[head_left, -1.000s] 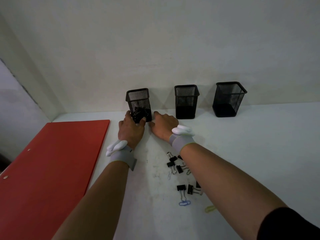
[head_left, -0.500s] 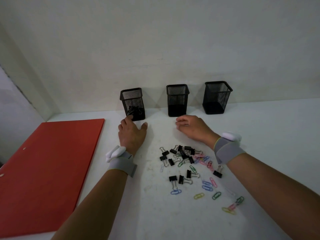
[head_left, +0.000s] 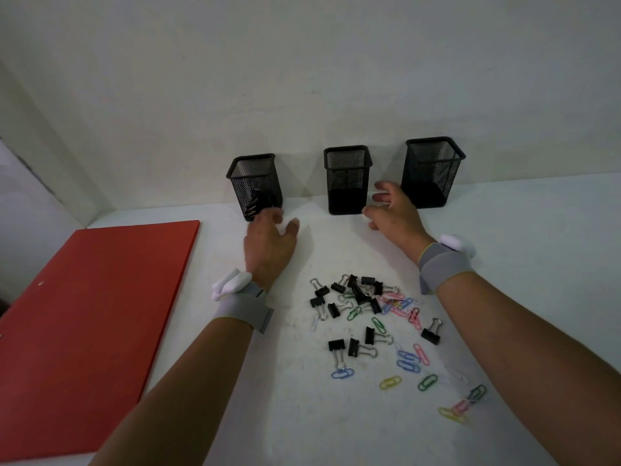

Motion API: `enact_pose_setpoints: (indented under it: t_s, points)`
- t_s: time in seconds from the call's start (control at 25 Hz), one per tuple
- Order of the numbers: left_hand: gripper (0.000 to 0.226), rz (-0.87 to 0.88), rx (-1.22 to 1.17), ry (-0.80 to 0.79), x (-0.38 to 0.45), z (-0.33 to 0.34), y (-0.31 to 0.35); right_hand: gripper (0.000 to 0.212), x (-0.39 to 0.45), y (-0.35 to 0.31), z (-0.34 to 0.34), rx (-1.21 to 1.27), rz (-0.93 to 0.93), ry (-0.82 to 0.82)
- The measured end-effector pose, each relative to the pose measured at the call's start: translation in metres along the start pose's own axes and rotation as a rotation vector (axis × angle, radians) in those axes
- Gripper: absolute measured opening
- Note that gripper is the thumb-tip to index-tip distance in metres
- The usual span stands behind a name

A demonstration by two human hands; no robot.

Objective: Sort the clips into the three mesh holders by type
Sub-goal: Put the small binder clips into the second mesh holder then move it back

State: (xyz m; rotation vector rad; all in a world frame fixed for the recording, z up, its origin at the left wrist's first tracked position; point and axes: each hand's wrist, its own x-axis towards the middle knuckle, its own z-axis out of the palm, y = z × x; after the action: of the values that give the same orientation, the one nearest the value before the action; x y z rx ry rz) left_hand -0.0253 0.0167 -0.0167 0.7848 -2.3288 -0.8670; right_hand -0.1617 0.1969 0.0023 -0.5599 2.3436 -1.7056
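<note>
Three black mesh holders stand along the wall: the left holder (head_left: 254, 183) has black binder clips inside, the middle holder (head_left: 347, 178) and the right holder (head_left: 433, 171) look dark at the bottom. My left hand (head_left: 270, 245) hovers just in front of the left holder, fingers apart, holding nothing. My right hand (head_left: 393, 213) is between the middle and right holders, fingers spread and empty. Black binder clips (head_left: 356, 294) lie in a heap on the white table, with coloured paper clips (head_left: 408, 359) scattered to their right and nearer me.
A red folder (head_left: 90, 317) lies flat on the left of the white table (head_left: 524, 264). The wall rises directly behind the holders. Both wrists wear grey bands with white trackers.
My right hand has moved from the left holder across to the gap between the middle and right holders. My left hand has drawn back slightly from the left holder. The view has shifted, showing more clips.
</note>
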Motion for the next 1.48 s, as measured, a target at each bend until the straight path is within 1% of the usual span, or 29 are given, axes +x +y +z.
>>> enact_pose_setpoints:
  t_s: [0.08, 0.12, 0.24, 0.36, 0.44, 0.52, 0.6, 0.72, 0.8, 0.92, 0.96, 1.0, 1.08, 1.12, 1.2, 1.24, 1.28, 1.36, 1.48]
  points:
    - [0.045, 0.056, -0.098, -0.137, 0.003, 0.015, 0.017, 0.057, 0.002, -0.002, 0.000, -0.005, -0.011, -0.037]
    - [0.048, 0.069, -0.082, -0.190, 0.005, 0.022, 0.025, 0.058, 0.002, -0.001, 0.001, -0.020, -0.025, -0.049]
    - [0.055, 0.084, 0.017, -0.247, 0.013, 0.033, 0.036, 0.055, 0.002, 0.002, 0.003, -0.072, -0.075, -0.077]
    - [0.054, 0.079, -0.062, -0.283, 0.006, 0.027, 0.033, 0.052, -0.007, -0.001, 0.003, -0.065, -0.085, -0.164]
    - [0.054, 0.029, -0.191, -0.242, -0.009, 0.015, 0.031, 0.053, -0.021, -0.006, 0.008, -0.064, -0.096, -0.264]
    - [0.052, 0.000, -0.246, -0.162, -0.032, 0.003, 0.025, 0.054, -0.038, -0.012, 0.017, -0.129, -0.141, -0.366]
    - [0.053, -0.024, -0.210, -0.099, -0.060, -0.013, 0.013, 0.059, -0.056, -0.020, 0.027, -0.189, -0.167, -0.483]
    - [0.054, -0.054, -0.171, -0.067, -0.097, -0.035, -0.002, 0.059, -0.081, -0.036, 0.033, -0.209, -0.176, -0.631]
    - [0.057, -0.099, -0.148, -0.065, -0.117, -0.047, -0.009, 0.058, -0.101, -0.042, 0.033, -0.257, -0.174, -0.680]
    - [0.060, -0.149, -0.126, -0.030, -0.146, -0.062, -0.014, 0.060, -0.131, -0.045, 0.029, -0.355, -0.226, -0.752]
    - [0.060, -0.179, -0.129, -0.009, -0.155, -0.065, -0.012, 0.060, -0.138, -0.046, 0.026, -0.402, -0.265, -0.746]
    - [0.061, -0.213, -0.143, 0.013, -0.161, -0.069, -0.009, 0.058, -0.138, -0.045, 0.021, -0.466, -0.307, -0.695]
    - [0.057, -0.264, -0.215, 0.069, -0.172, -0.075, 0.001, 0.056, -0.134, -0.043, 0.004, -0.630, -0.348, -0.513]
    - [0.052, -0.263, -0.251, 0.100, -0.175, -0.076, 0.005, 0.057, -0.131, -0.039, -0.006, -0.694, -0.325, -0.464]
    - [0.038, -0.251, -0.279, 0.142, -0.178, -0.079, 0.011, 0.056, -0.128, -0.029, -0.020, -0.781, -0.274, -0.498]
    - [0.032, -0.240, -0.282, 0.150, -0.178, -0.079, 0.012, 0.050, -0.129, -0.024, -0.023, -0.797, -0.275, -0.528]
    - [0.028, -0.220, -0.276, 0.149, -0.179, -0.078, 0.012, 0.043, -0.131, -0.021, -0.025, -0.779, -0.279, -0.539]
    - [0.023, -0.168, -0.255, 0.136, -0.181, -0.077, 0.015, 0.027, -0.135, -0.019, -0.026, -0.693, -0.281, -0.505]
    - [0.016, -0.058, -0.203, 0.065, -0.185, -0.074, 0.018, 0.015, -0.137, -0.021, -0.033, -0.526, -0.200, -0.447]
